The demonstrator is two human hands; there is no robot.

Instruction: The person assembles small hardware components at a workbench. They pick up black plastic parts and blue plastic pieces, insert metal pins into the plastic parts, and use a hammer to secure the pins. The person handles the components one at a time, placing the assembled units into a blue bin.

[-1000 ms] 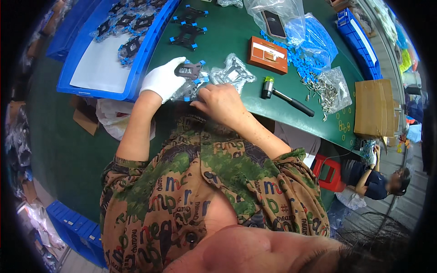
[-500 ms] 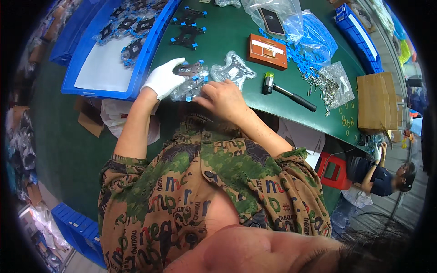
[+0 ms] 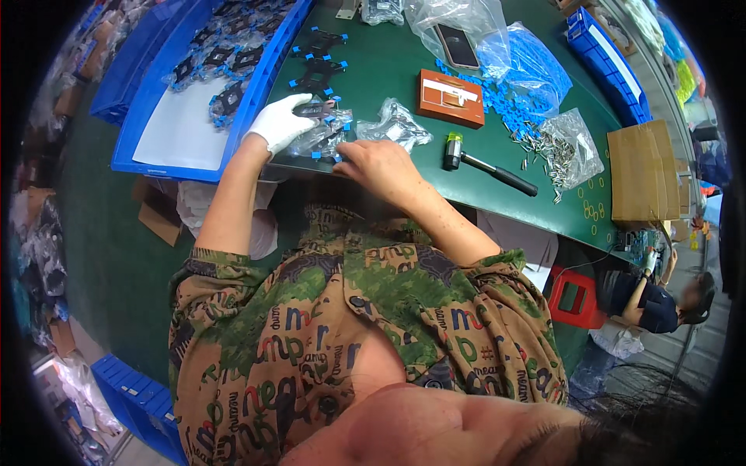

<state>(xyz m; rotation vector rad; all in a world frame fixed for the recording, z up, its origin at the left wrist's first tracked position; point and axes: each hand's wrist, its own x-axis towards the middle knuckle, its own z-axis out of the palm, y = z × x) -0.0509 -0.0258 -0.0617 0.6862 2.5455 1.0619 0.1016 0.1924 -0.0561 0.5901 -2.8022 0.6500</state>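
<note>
A dark bracket with blue corner pieces (image 3: 317, 111) lies partly inside a clear plastic bag (image 3: 315, 141) near the table's front edge. My left hand (image 3: 278, 124), in a white glove, grips its left side with the thumb and fingers. From the right, my bare right hand (image 3: 381, 165) pinches a blue corner at the bag's near right edge, its fingers curled. Just beyond that hand rests another clear bag (image 3: 400, 128) with something grey in it. Similar dark brackets with blue corners (image 3: 317, 76) lie on the table farther back.
At left, a blue tray (image 3: 175, 172) holds several bagged brackets. To the right are a mallet (image 3: 497, 172), a brown box (image 3: 451, 99), a phone (image 3: 457, 46), loose blue pieces (image 3: 509, 109) and metal pins (image 3: 556, 155). A cardboard box (image 3: 641, 175) and a co-worker (image 3: 653, 303) are farther right.
Both hands and the bagged bracket have shifted slightly away from the table's front edge. My view has tilted a little. Both hands keep their hold.
</note>
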